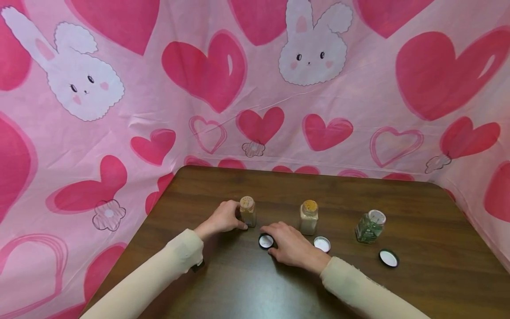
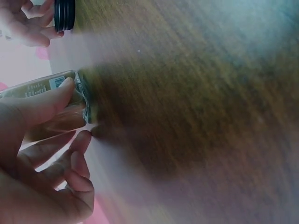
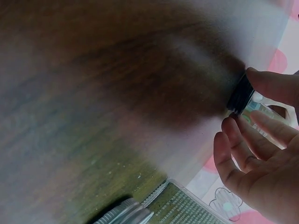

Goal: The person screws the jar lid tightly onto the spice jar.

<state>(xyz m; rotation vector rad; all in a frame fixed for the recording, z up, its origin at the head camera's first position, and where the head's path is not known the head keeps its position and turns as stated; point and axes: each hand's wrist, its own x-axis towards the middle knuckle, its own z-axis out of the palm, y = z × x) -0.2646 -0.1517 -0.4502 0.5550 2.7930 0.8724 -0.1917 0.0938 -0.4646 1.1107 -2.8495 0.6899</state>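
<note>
My left hand (image 1: 223, 217) holds a small clear spice jar (image 1: 248, 215) of brownish powder between thumb and fingers. The jar stands upright on the table, its perforated shaker top exposed. A barcode label on this jar (image 2: 37, 88) shows beside the thumb in the left wrist view. To its right, my right hand (image 1: 292, 243) pinches a black lid (image 1: 266, 241) at the rim, the white inside facing up. Thumb and fingertips sit on opposite sides of the lid (image 3: 240, 95) in the right wrist view.
A spice jar with a yellow-dusted top (image 1: 309, 219) stands behind my right wrist, near an upturned pale-rimmed lid (image 1: 322, 244). Farther right are a jar of green herbs (image 1: 369, 228) and another upturned black lid (image 1: 388, 258). Heart-patterned cloth (image 1: 263, 88) hangs behind the wooden table (image 1: 247, 283).
</note>
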